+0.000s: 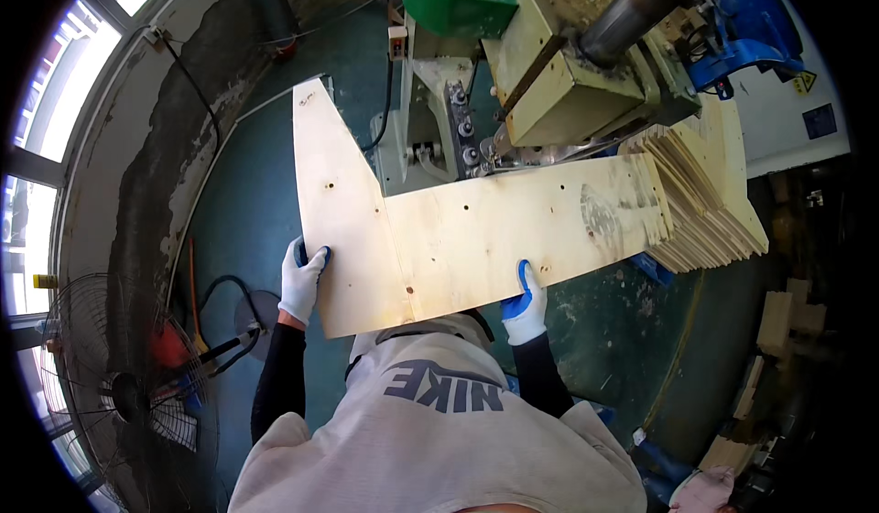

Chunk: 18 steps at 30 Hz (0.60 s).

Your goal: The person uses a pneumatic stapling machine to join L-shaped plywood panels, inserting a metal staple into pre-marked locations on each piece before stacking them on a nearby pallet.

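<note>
Both hands wear white gloves with blue palms and fingertips. Between them I hold a large L-shaped plywood panel point(439, 248), pale, with several small dark holes or knots and a dark smudge toward its right end. My left hand point(303, 278) grips the left edge, thumb on top. On the near edge, right of the middle, my right hand point(526, 305) has its thumb over the face; its other fingers are hidden beneath. The panel's far edge lies close to the machine point(586, 92), and its right end overlaps a stack of similar plywood panels point(710, 206).
A green bin point(458, 5) is fixed to the machine at the top. At the lower left stands a wire-caged fan point(128, 394), near a hose and a round base. Wood offcuts point(778, 321) lie at the right. Windows line the left wall.
</note>
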Motion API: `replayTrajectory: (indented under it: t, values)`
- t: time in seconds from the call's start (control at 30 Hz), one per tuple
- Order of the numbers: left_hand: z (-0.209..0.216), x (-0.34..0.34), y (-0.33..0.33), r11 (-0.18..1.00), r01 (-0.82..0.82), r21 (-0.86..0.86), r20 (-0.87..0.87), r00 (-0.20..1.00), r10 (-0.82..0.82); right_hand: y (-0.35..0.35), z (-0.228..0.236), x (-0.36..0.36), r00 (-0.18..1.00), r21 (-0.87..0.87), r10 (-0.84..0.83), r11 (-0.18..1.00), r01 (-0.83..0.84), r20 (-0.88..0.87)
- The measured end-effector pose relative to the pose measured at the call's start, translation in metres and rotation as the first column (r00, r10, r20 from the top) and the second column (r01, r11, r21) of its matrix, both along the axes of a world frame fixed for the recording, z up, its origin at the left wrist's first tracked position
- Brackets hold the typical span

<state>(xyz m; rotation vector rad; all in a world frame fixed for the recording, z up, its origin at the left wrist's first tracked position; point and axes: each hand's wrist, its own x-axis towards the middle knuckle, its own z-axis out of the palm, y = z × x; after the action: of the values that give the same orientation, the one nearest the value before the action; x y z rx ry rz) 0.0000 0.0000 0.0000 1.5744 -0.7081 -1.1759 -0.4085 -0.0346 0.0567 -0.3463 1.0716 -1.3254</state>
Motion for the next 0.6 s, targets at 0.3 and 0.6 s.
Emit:
replayTrajectory:
  t: [0.3,0.6]
  values:
    - [0.262,0.026,-0.172,0.663,0.394,-0.637,0.683,0.688,0.247,-0.012,-0.012,0.069,0.982,-0.077,-0.096,0.991,0.11,0.16]
    - [0.425,-0.035,-0.336,0.484,0.787,0.384,0.88,-0.47,0.066,-0.003,-0.012,0.073,0.961,-0.058,-0.182,0.978,0.198,0.209]
